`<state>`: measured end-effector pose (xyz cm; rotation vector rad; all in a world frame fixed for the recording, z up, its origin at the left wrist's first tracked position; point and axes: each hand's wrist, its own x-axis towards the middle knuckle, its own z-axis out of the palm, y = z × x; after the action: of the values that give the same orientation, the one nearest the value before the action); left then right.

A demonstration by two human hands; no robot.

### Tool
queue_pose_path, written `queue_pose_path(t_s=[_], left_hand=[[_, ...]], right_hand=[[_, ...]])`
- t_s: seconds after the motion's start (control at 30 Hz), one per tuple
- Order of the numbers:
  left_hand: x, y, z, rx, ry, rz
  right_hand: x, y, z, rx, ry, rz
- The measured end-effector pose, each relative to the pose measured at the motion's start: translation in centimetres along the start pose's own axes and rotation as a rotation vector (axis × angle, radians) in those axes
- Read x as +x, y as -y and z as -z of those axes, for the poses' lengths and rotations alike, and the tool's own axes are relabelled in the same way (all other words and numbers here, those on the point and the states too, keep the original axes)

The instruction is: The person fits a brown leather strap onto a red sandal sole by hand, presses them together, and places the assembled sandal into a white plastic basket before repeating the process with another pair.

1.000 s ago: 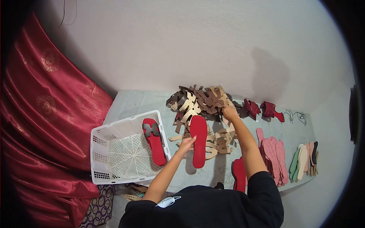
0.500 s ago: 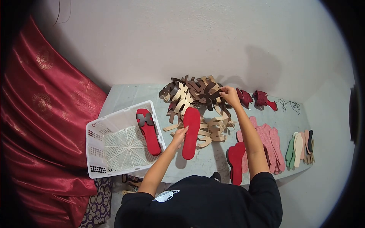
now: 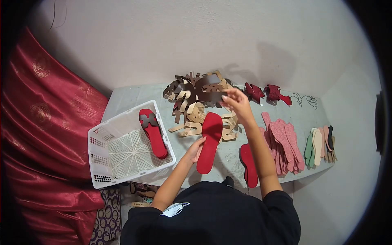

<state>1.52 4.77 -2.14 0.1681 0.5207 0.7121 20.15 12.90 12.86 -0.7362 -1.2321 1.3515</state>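
Observation:
My left hand point(image 3: 196, 150) is closed on the edge of a red sole point(image 3: 210, 147), which is tilted above the table. Farther up, my right hand point(image 3: 237, 103) grips one end of a dark brown strap piece point(image 3: 210, 96), slightly blurred, over the heap of straps. The heap holds brown and dark straps point(image 3: 179, 87), with beige straps point(image 3: 191, 128) spread on its near side. To the left, a red sandal with a dark strap point(image 3: 154, 134) rests against the right side of the white basket point(image 3: 131, 179).
Red soles point(image 3: 249, 165) lie right of my left hand, with pink speckled soles point(image 3: 286, 141) beyond. Farther right are green point(image 3: 309, 151) and cream soles point(image 3: 317, 148). Dark red straps point(image 3: 272, 93) and black cords point(image 3: 306, 100) lie along the back. A red curtain point(image 3: 49, 134) hangs left.
My right hand has drawn a dark strap piece up from the heap. The red sole in my left hand has tilted and shifted right. The whole view has moved slightly.

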Motion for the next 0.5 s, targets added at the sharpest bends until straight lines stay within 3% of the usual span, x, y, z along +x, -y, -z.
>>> queue_pose_path(t_s=[0.07, 0.17, 0.37, 0.5], left_hand=[[-0.6, 0.4, 0.8, 0.1, 0.137, -0.109], [-3.4, 0.9, -2.5, 0.162, 0.061, -0.279], [-5.1, 2.7, -2.7, 0.186, -0.022, -0.353], [-5.8, 3.6, -4.0, 0.162, -0.048, -0.365]], right_hand=[[-2.7, -1.5, 0.0, 0.038, -0.083, -0.022], [-7.4, -5.1, 1.6, 0.092, -0.216, -0.164], [-14.0, -7.9, 2.5, 0.138, -0.337, -0.331], [-14.9, -7.5, 3.3, 0.121, -0.332, -0.305]])
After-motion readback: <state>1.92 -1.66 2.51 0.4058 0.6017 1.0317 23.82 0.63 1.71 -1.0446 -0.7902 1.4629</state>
